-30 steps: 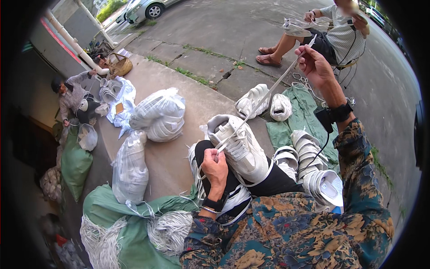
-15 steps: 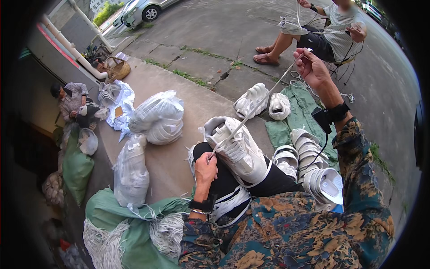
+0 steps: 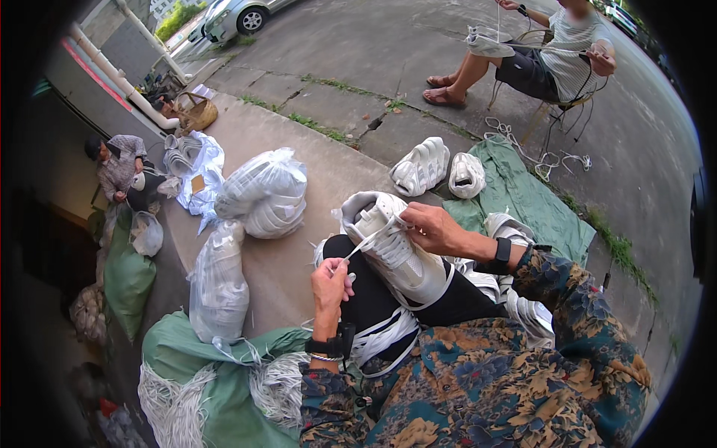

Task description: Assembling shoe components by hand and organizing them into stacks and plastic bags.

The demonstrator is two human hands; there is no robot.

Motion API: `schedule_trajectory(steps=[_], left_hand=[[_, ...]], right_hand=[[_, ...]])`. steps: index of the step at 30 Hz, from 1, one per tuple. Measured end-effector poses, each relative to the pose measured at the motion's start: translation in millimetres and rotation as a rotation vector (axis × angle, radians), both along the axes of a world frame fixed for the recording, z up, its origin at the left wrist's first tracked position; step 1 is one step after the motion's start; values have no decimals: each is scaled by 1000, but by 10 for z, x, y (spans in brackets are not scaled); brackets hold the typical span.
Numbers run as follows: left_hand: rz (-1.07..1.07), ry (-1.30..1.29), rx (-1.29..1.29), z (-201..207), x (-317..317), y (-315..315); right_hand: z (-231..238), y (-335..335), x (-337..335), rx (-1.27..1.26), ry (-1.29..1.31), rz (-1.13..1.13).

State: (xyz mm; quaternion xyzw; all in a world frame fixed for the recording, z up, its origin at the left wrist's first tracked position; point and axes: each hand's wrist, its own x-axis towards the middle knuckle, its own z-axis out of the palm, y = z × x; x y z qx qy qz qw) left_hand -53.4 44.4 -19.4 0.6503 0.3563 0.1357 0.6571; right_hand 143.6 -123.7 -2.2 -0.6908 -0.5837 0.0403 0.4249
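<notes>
A white sneaker [image 3: 407,270] rests on my lap over black trousers, its toe toward me and partly laced. My left hand [image 3: 329,290], left of the sneaker, pinches a white shoelace [image 3: 364,243] that runs taut up to the eyelets. At the upper right eyelets, my right hand [image 3: 435,229] is closed with its fingertips against the sneaker. What those fingertips grip is hidden. A bunch of loose white laces [image 3: 388,334] lies over my leg below the sneaker.
Paired white sneakers [image 3: 420,167] stand ahead by a green sheet [image 3: 515,183]; more stacked shoes [image 3: 532,317] lie right. Bagged shoes [image 3: 263,196] and a green sack with laces [image 3: 175,351] are left. A co-worker [image 3: 571,52] sits far right, another person [image 3: 123,168] far left.
My right hand has come down from far out at the upper right, where it drew a lace out long, to the sneaker's eyelets. My left hand has shifted slightly left, still pinching lace.
</notes>
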Motion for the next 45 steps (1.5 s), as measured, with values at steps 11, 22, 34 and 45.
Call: schedule_trajectory(steps=[11,22,34,45], left_hand=[[-30,19,-10,2,-23,25],[278,-43,-148,92,-574,266],[123,-283,94,-93,273,90],[-67,-129,46,-162,305,-35]], right_hand=[[-59,187,-136,225,62,-60],[-155,198,-72,135,677,-196],[891,-745,1147,404,1362,7],[309,-1813,1857,691,1405,-602]])
